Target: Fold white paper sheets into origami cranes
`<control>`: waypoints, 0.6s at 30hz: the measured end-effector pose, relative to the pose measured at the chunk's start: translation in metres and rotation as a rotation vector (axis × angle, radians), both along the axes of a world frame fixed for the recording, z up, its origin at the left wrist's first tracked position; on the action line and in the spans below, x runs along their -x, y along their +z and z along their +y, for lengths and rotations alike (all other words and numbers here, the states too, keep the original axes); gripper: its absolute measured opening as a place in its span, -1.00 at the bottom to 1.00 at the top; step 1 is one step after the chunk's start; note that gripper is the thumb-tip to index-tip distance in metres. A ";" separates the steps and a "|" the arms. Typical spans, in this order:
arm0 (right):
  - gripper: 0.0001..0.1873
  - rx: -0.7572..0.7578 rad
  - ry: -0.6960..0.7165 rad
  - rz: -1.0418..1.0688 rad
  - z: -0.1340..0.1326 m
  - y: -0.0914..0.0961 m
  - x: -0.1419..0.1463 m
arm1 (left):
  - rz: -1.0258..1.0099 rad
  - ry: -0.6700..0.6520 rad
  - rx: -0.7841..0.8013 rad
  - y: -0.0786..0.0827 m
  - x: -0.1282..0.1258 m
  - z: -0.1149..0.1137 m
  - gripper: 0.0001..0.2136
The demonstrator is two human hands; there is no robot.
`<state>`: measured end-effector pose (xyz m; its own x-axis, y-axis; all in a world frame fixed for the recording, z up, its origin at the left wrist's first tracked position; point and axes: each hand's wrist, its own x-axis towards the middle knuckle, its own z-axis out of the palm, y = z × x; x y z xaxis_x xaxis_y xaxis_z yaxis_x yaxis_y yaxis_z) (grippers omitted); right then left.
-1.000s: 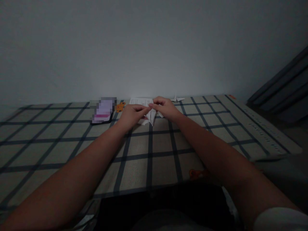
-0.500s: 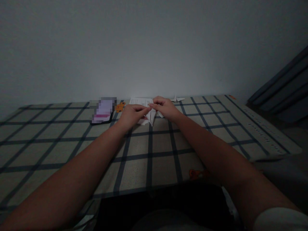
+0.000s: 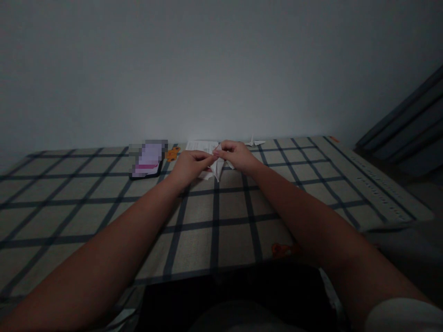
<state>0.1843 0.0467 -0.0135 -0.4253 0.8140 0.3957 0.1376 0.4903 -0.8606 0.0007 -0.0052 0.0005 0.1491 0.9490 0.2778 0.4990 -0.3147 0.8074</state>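
Note:
A small folded white paper (image 3: 218, 169) is pinched between both hands, its pointed end facing me. My left hand (image 3: 194, 165) grips it from the left with thumb and fingertips pressed together. From the other side my right hand (image 3: 237, 154) pinches its upper part, the two sets of fingertips touching or nearly so. Fingers cover much of the folded paper. Behind and below the hands lie printed white sheets (image 3: 200, 146), partly hidden. A folded paper crane (image 3: 255, 142) rests on the table just beyond my right hand.
A phone (image 3: 148, 159), its screen pixelated, lies to the left on the checked tablecloth (image 3: 228, 207). The cloth carries orange printed figures (image 3: 172, 154). A grey wall (image 3: 221, 69) rises behind the table, and a dark curtain (image 3: 411, 124) hangs at the right.
My right hand's fingers have shifted slightly at the top of the folded paper. Both hands stay in nearly the same place, and the rest is still.

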 end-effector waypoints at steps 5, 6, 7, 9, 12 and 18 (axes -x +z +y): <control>-0.67 0.046 0.010 0.045 -0.001 0.000 0.001 | 0.009 0.007 -0.013 0.003 -0.001 -0.002 -0.71; -0.67 0.062 0.011 0.056 -0.002 0.000 0.001 | 0.005 0.005 -0.012 0.003 -0.001 -0.002 -0.70; -0.68 0.078 0.011 0.070 -0.003 0.001 0.001 | 0.002 0.003 -0.009 0.002 -0.001 -0.002 -0.70; -0.72 0.102 0.005 0.100 -0.005 0.001 0.001 | 0.003 0.002 -0.004 0.002 -0.001 -0.001 -0.69; -0.78 0.113 -0.031 0.120 -0.006 0.002 0.002 | 0.005 -0.003 0.001 0.000 -0.001 0.000 -0.69; -0.76 0.101 -0.053 0.124 -0.004 0.001 0.002 | -0.028 -0.031 0.017 -0.005 0.000 0.003 -0.69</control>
